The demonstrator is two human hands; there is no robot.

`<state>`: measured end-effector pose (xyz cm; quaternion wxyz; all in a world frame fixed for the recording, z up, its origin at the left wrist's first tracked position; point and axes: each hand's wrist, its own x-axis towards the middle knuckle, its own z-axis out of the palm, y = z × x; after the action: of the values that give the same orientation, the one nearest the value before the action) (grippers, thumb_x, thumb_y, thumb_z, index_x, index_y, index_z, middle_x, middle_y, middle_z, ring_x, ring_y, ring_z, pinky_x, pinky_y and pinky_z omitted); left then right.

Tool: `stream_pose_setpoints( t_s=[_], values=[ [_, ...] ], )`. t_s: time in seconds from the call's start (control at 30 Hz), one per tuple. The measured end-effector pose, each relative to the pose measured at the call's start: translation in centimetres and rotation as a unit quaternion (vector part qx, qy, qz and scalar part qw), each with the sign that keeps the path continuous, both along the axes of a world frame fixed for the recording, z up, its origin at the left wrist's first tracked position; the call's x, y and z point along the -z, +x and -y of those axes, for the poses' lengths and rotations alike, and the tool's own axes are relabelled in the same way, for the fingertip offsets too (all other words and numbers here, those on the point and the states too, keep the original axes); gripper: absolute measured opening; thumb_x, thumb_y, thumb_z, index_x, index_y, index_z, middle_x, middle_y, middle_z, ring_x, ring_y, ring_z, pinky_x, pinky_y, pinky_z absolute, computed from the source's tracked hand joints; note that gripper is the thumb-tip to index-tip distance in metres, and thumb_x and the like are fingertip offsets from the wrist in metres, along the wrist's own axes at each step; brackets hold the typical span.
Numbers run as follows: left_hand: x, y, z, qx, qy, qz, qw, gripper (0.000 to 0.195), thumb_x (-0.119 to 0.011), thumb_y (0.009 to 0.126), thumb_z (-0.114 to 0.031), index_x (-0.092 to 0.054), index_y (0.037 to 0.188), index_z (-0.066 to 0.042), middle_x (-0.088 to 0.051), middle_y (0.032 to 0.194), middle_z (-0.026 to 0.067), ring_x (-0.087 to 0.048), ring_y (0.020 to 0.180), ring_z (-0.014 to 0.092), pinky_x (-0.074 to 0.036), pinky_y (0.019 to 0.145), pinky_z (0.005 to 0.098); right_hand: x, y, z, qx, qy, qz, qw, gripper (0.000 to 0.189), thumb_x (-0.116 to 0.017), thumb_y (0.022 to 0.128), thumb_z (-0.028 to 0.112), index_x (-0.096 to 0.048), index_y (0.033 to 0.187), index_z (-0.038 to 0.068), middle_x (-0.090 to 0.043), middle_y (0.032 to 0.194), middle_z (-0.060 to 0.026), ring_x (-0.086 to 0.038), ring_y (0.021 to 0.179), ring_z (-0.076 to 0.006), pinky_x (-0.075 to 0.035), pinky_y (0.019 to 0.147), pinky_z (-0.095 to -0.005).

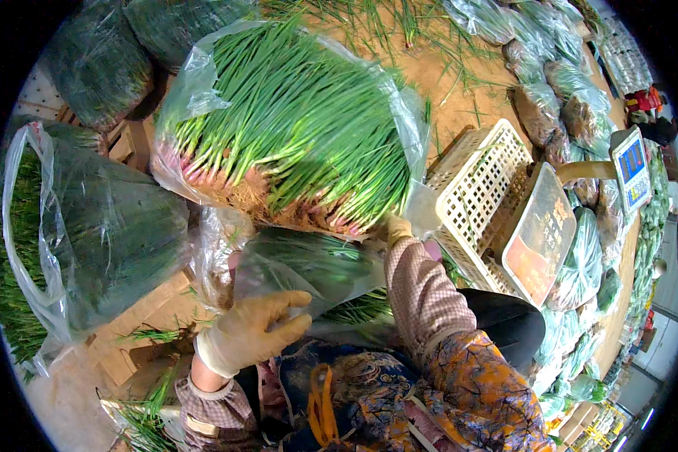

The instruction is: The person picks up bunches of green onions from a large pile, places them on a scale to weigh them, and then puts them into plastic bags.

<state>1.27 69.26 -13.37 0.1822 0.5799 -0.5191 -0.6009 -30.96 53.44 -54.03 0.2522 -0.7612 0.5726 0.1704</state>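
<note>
A large clear plastic bag (409, 107) lies open before me, packed with scallions (305, 107) whose pinkish bulbs and brown roots face me. My right hand (398, 227), in a cream glove, touches the bag's near right corner by the roots; its fingers are partly hidden, so its grip does not show. In a matching glove, my left hand (260, 327) hovers nearer my body, thumb and fingers apart and holding nothing. Just beyond its fingertips, a smaller clear bag of greens (311, 263) sits between my lap and the large bag.
A tall bag of scallions (118, 237) stands at left, with more full bags (93, 68) behind it. To the right are a cream plastic crate (480, 169) and a platform scale (542, 237) with a display (631, 169). Stacked bagged produce (579, 113) lines the far right.
</note>
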Motion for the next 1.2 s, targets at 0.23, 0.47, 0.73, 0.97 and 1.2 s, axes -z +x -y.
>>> stream_pose_setpoints(
  t_s=[0.23, 0.47, 0.73, 0.97, 1.2],
  values=[
    [0.0, 0.9, -0.9, -0.03, -0.021, 0.029, 0.999, 0.033, -0.063, 0.081, -0.023, -0.058, 0.105, -0.001, -0.062, 0.085, 0.0134, -0.06, 0.069, 0.023, -0.047, 0.062, 0.0317, -7.4, 7.1, -0.7, 0.747, 0.114, 0.471, 0.455, 0.039, -0.074, 0.074, 0.026, -0.06, 0.094, -0.004, -0.063, 0.082, -0.0128, -0.06, 0.066, -0.0266, -0.05, 0.058, -0.0426],
    [0.5, 1.2, -1.5, 0.032, -0.04, 0.031, 0.998, 0.037, -0.059, 0.085, -0.025, -0.054, 0.115, -0.004, -0.062, 0.101, 0.0146, -0.061, 0.088, 0.025, -0.048, 0.078, 0.032, -7.9, 4.6, -0.4, 0.628, 0.097, 0.461, 0.619, 0.047, -0.074, 0.071, 0.041, -0.06, 0.089, 0.0, -0.06, 0.075, -0.0088, -0.055, 0.06, -0.0184, -0.044, 0.053, -0.0326],
    [1.0, 0.6, -0.7, -0.025, -0.054, 0.133, 0.989, 0.031, -0.062, 0.081, -0.021, -0.058, 0.108, -0.007, -0.061, 0.1, 0.0134, -0.06, 0.087, 0.029, -0.048, 0.076, 0.0361, -9.9, 4.5, 0.9, 0.565, 0.01, 0.363, 0.741, 0.053, -0.075, 0.071, 0.038, -0.055, 0.091, -0.007, -0.061, 0.082, -0.0123, -0.057, 0.07, -0.0194, -0.045, 0.063, -0.0329],
    [5.0, 0.3, 1.6, -0.153, -0.241, 0.198, 0.938, 0.023, -0.055, 0.084, -0.011, -0.06, 0.105, -0.004, -0.06, 0.108, 0.0134, -0.056, 0.102, 0.029, -0.042, 0.091, 0.0353, -6.5, 0.2, 5.2, 0.492, -0.024, 0.35, 0.797, 0.04, -0.076, 0.072, 0.022, -0.052, 0.092, -0.004, -0.063, 0.069, -0.0101, -0.056, 0.05, -0.0151, -0.041, 0.042, -0.0253],
    [18.4, -5.0, 6.5, -0.067, -0.141, 0.106, 0.982, 0.028, -0.051, 0.085, -0.027, -0.057, 0.105, -0.008, -0.059, 0.098, 0.0164, -0.055, 0.094, 0.035, -0.044, 0.081, 0.042, -18.4, 5.6, 1.0, 0.358, 0.021, 0.175, 0.917, 0.051, -0.064, 0.071, 0.047, -0.065, 0.093, 0.001, -0.066, 0.084, -0.0177, -0.063, 0.082, -0.0262, -0.048, 0.076, -0.0329]
  ],
)
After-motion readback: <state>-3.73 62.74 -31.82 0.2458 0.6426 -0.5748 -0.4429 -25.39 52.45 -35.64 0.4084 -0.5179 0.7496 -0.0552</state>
